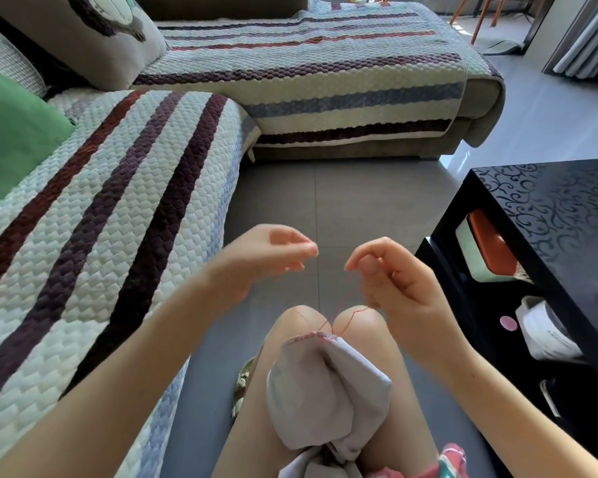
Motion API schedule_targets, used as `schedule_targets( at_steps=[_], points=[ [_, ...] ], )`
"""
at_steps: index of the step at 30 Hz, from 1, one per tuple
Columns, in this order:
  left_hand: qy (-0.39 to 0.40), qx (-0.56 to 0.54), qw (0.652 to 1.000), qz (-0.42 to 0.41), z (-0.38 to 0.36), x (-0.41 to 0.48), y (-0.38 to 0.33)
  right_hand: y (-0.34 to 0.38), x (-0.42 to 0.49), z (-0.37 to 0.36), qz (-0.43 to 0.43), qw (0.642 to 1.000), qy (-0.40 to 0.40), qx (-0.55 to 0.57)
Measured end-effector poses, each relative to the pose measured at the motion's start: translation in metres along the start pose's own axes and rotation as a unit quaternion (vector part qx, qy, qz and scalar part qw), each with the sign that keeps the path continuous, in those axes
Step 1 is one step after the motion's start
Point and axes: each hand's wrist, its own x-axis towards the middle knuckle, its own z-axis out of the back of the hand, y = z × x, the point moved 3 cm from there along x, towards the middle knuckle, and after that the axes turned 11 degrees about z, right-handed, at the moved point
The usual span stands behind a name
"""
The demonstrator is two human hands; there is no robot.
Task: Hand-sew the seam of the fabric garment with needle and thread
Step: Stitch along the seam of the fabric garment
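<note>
Bare knees [364, 322] — grey fabric [325, 391] draped across, stitched edge up

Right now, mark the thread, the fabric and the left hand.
thread [340, 307]: head view, midway along the straight red strand.
fabric [325, 391]: head view, middle of the grey bundle.
left hand [266, 257]: head view, palm.

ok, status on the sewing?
Right hand holds red thread running up from grey fabric on lap. Left hand fingertips pinched, contents too fine to see. Needle not visible. Nothing in the way.
</note>
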Motion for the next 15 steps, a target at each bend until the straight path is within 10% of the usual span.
schedule_targets(
  at_steps=[3, 15],
  points=[
    [-0.077, 0.063, 0.995, 0.012, -0.013, -0.005, 0.028, -0.004, 0.001, 0.009, -0.037, 0.997, -0.029, 0.055],
    [0.081, -0.037, 0.996, 0.023, -0.032, -0.029, 0.087, -0.014, 0.006, 0.020, -0.119, 0.974, -0.092, 0.166]
  ],
)
